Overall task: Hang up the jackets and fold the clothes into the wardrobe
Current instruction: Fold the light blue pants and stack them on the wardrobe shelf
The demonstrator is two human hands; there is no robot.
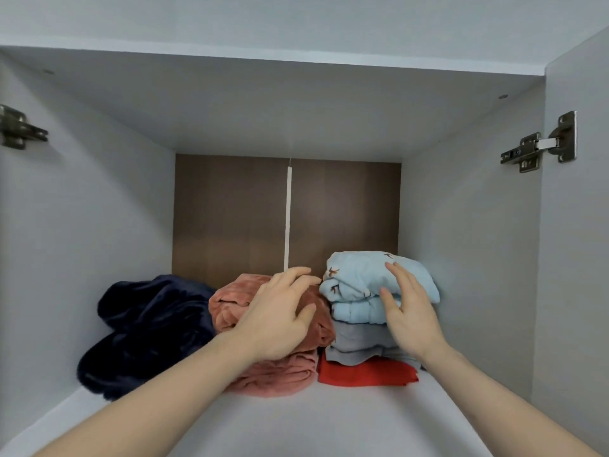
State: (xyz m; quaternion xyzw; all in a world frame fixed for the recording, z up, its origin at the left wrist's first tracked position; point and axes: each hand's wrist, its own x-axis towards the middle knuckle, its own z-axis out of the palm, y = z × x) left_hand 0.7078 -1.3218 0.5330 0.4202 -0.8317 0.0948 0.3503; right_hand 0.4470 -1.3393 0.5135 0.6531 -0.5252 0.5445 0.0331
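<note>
The head view looks into a pale grey wardrobe compartment (99,225) with a brown back panel (230,212) split by a thin white vertical strip (287,212), and metal hinges on the left (19,127) and right (540,145) side walls. On the grey shelf (313,420) lie three groups of clothes toward the far end: a dark navy plush garment (148,328) at the left, a salmon-pink plush garment (230,305) in the middle touching it, and at the right a folded stack with a light blue patterned garment (356,278) on top, a grey piece (359,341) under it and a red piece (362,372) at the bottom. Both bare forearms reach in from the near edge. The left hand (280,315) lies palm down on the pink garment, fingers relaxed and stretched toward the blue one, gripping nothing. The right hand (408,311) is spread flat against the near right side of the blue garment, fingers straight, holding nothing.
</note>
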